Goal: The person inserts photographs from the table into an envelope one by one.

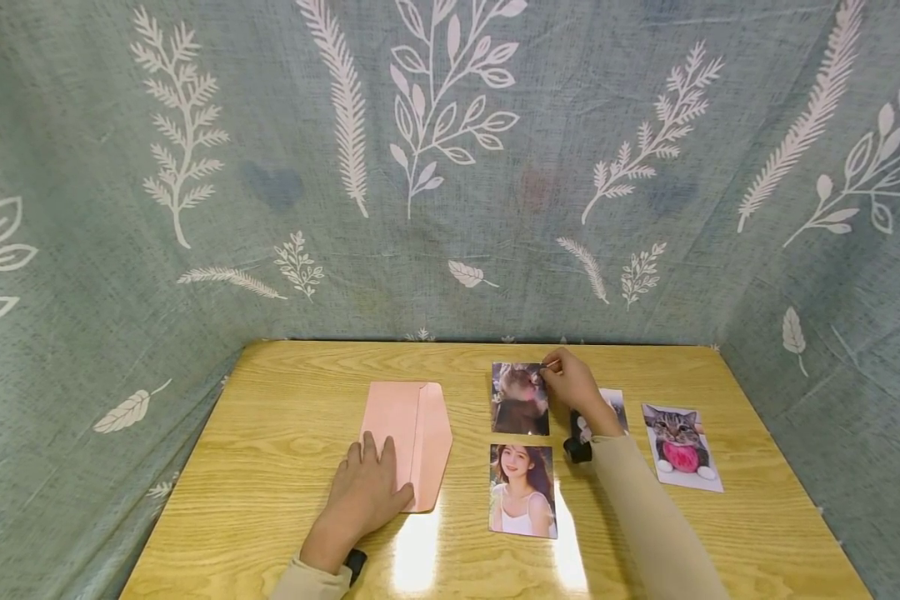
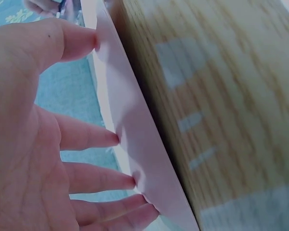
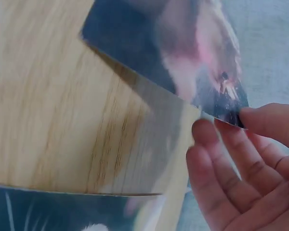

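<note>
My left hand (image 1: 366,492) rests on a pink envelope (image 1: 392,412) whose pointed flap lies opened out to the right. The left wrist view shows the spread fingertips of that hand (image 2: 29,125) touching the envelope (image 2: 130,103). My right hand (image 1: 576,385) pinches the upper right corner of a dark, glossy photo (image 1: 521,415) at the back of the table. In the right wrist view, thumb and fingers of the hand (image 3: 260,178) grip the photo's corner (image 3: 135,43), and it is lifted off the wood. Glare blurs its picture.
A portrait photo (image 1: 523,500) of a person in a white top lies in front of the dark one. Under the right forearm, another photo (image 1: 613,402) is partly hidden. A cat photo (image 1: 678,450) lies farther right. A patterned curtain (image 1: 450,275) hangs behind the wooden table (image 1: 270,433).
</note>
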Tool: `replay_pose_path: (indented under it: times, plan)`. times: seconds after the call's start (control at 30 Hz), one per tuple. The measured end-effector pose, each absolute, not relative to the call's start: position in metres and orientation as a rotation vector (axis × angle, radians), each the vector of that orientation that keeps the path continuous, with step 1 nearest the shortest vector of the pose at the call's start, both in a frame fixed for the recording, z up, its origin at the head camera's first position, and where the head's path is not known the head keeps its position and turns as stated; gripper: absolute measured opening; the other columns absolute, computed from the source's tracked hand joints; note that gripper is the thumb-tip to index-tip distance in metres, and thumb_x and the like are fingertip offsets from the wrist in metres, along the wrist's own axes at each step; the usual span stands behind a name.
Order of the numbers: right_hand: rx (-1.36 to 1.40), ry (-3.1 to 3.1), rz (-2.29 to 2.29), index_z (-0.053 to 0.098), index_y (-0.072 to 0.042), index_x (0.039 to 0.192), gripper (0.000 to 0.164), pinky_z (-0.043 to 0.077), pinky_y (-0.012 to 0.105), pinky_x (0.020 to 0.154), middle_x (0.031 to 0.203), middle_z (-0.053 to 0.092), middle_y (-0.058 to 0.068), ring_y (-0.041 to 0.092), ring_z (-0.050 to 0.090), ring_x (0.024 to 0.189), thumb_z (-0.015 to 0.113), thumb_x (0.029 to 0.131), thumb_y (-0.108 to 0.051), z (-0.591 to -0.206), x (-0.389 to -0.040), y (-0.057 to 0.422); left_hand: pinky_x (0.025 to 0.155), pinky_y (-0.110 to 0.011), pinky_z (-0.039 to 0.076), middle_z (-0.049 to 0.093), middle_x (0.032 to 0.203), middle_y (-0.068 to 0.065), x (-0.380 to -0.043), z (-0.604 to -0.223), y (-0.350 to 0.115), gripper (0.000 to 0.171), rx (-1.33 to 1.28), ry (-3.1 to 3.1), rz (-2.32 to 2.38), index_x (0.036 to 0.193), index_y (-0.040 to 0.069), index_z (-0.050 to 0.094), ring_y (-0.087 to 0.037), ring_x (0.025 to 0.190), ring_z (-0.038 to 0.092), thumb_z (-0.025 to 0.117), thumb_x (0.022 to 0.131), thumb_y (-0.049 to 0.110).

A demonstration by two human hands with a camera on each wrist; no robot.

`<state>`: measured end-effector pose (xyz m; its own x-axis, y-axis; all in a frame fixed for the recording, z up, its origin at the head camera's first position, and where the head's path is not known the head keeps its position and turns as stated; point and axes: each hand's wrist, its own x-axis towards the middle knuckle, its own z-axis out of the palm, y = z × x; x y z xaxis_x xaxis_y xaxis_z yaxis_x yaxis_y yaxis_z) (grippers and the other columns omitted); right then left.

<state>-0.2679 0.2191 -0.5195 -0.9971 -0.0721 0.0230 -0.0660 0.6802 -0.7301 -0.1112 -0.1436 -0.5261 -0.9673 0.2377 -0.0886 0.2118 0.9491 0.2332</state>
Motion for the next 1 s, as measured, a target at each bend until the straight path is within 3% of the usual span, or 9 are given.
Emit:
replay_pose_path:
  times: [0.13,0.47,0.77,1.0]
  plan:
    - [-0.060,2.726,-1.466,0.059,0.002,0.114,0.019,0.055,0.039,0.062,0.099,0.068,0.018,0.028,0.066,0.072,0.061,0.098,-0.007,-0.519,-0.264,0.220,0.105,-0.064,0.034,0.030,0.148,-0.042,-0.112,-0.527,-0.144,0.082,0.340,2.977,0.339,0.148,-0.007,0.041,-0.058,0.134,0.032,0.061,0.092,0.049]
    - [0.010,2.431,-1.802,0.054,0.007,0.122,0.026,0.057,0.054,0.070,0.092,0.064,0.020,0.023,0.065,0.065,0.058,0.100,-0.006,-0.512,-0.253,0.220,0.102,-0.066,0.036,0.031,0.147,-0.042,-0.111,-0.526,-0.143,0.081,0.334,2.980,0.365,0.147,-0.008,0.041,-0.059,0.133,0.032,0.061,0.092,0.047]
    - [-0.019,2.346,-1.884,0.050,0.012,0.128,0.032,0.055,0.059,0.073,0.096,0.064,0.024,0.042,0.066,0.074,0.056,0.101,-0.003,-0.504,-0.245,0.211,0.101,-0.066,0.037,0.034,0.145,-0.043,-0.112,-0.526,-0.145,0.079,0.358,3.000,0.360,0.146,-0.008,0.043,-0.059,0.132,0.035,0.061,0.091,0.046]
    - [-0.036,2.316,-1.933,0.052,0.010,0.125,0.029,0.058,0.053,0.066,0.091,0.066,0.016,0.022,0.065,0.062,0.058,0.099,-0.002,-0.510,-0.245,0.201,0.103,-0.065,0.035,0.033,0.145,-0.043,-0.111,-0.526,-0.144,0.080,0.348,2.985,0.360,0.146,-0.008,0.042,-0.059,0.132,0.034,0.061,0.092,0.047]
